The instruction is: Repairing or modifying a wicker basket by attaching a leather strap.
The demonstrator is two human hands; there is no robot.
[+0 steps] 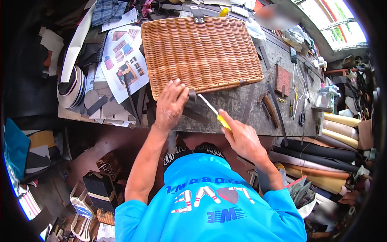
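Observation:
A brown wicker basket (201, 54) with a lid lies tilted slightly on the workbench. My left hand (171, 105) grips its near left corner, fingers over the wicker and thumb beside a dark leather strap (192, 94). In my right hand (244, 139) is a screwdriver (210, 105) with a yellow handle and a pale shaft. Its tip reaches the basket's near edge just right of that strap; the exact contact is too small to tell. Another dark leather tab (197, 15) sits on the basket's far edge.
Printed picture sheets (123, 60) and leather scraps lie left of the basket. A hammer (271, 109), a reddish block (282, 80), long dark strips and small tools are on the workbench (242, 107) to the right. Rolls of material (322, 157) are stacked beyond its right end.

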